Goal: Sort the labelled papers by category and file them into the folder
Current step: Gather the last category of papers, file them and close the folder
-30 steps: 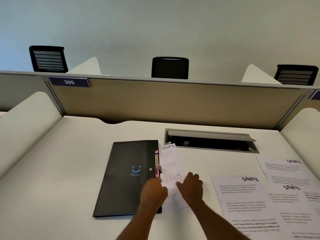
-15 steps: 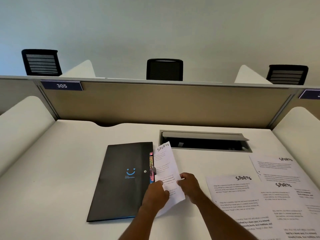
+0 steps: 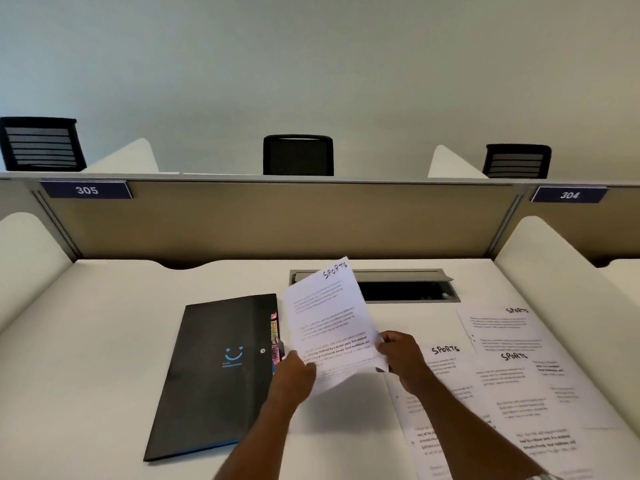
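A white sheet headed SPORTS is held up off the desk, tilted, just right of the black folder. My left hand pinches its lower left edge and my right hand grips its lower right corner. The folder lies flat with a blue smile logo on its cover and coloured tabs showing along its right edge. Three more SPORTS sheets lie overlapping on the desk to the right.
An open grey cable tray is set into the white desk behind the held sheet. A beige partition with plates 305 and 304 closes the back; curved white dividers stand at both sides. Black chairs show beyond.
The SPORTS sheet, lying partly under the folder's edge, has been lifted off the desk and swung to the right. Both hands rose with it and my right hand shifted to its right corner.
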Motion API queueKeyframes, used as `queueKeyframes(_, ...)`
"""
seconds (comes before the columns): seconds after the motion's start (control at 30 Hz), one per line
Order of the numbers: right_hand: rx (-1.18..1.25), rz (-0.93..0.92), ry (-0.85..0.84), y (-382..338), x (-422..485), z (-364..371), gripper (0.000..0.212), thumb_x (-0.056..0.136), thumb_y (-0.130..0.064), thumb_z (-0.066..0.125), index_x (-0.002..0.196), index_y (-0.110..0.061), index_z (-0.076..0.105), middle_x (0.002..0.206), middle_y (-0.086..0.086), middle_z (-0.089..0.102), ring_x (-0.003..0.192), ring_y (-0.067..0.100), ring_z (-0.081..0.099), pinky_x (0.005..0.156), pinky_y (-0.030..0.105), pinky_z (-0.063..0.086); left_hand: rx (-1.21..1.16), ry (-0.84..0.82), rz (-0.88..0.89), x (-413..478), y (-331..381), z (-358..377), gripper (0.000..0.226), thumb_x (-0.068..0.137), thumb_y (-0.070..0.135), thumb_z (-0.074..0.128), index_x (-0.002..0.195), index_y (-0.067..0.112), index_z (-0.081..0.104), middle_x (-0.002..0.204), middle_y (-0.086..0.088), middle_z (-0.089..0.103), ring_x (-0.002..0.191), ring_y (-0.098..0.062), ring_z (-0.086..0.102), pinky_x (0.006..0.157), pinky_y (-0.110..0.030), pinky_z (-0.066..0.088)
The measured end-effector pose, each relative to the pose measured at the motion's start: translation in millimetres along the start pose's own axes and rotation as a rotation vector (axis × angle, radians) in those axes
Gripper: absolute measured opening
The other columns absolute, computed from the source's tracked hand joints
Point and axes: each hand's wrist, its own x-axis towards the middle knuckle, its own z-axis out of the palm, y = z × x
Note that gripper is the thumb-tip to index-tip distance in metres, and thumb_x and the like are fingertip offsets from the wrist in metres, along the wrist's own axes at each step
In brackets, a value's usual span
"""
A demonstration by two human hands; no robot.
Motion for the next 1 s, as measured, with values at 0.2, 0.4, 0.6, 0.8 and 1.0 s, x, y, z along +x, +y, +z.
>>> queueKeyframes(0.2,0.16,-0.006,-0.025,0.5,-2.4,-52.5,0.012,0.082,-0.001,0.059,0.077,-0.002,0.07,0.078,0.019,0.067,0.072,0.031,0.054,0.071,0.04,0.04,-0.209,0.049,-0.063,-9.6,34.9,9.6,0.047,0.099,0.033,0.053,0.133,0.002,0.044,0.134,-0.015,0.058,0.117,-0.03,0.059,0.085,-0.031,0.047)
queueKeyframes(0.4,0.244,0.006,-0.158,-0.3,-13.0,-87.9,0.016,0.092,0.005,0.052,0.098,0.002,0.067,0.098,0.022,0.072,0.086,0.036,0.069,0.078,0.044,0.057,-0.451,0.028,-0.072,-6.1,54.6,15.3,0.025,0.092,0.023,0.065,0.112,0.008,0.062,0.112,-0.011,0.07,0.09,-0.024,0.068,0.073,-0.032,0.055)
queueKeyframes(0.6,0.219,0.037,-0.246,11.5,-10.7,-111.1,0.017,0.094,-0.005,0.057,0.106,0.0,0.066,0.104,0.016,0.073,0.093,0.035,0.07,0.081,0.043,0.058,-0.779,-0.008,-0.123,-8.7,68.9,19.0,0.018,0.09,0.001,0.061,0.106,0.009,0.065,0.101,-0.013,0.074,0.087,-0.035,0.072,0.074,-0.047,0.06)
queueKeyframes(0.8,-0.633,-0.033,0.199,44.3,-1.2,-140.9,0.031,0.093,-0.037,0.057,0.1,-0.008,0.065,0.103,0.009,0.067,0.094,0.024,0.063,0.085,0.033,0.048,-0.809,0.047,-0.113,-19.1,76.2,35.4,0.024,0.091,-0.002,0.056,0.109,0.012,0.065,0.102,-0.012,0.073,0.087,-0.035,0.07,0.07,-0.046,0.06)
queueKeyframes(1.0,-0.868,0.183,0.261,66.9,-16.4,-164.5,0.064,0.083,-0.047,0.067,0.127,-0.008,0.042,0.127,0.013,0.049,0.118,0.031,0.051,0.095,0.038,0.047,-0.768,0.053,-0.122,-29.2,75.4,54.3,0.024,0.092,0.003,0.058,0.114,0.013,0.063,0.105,-0.012,0.072,0.088,-0.034,0.069,0.068,-0.043,0.059)
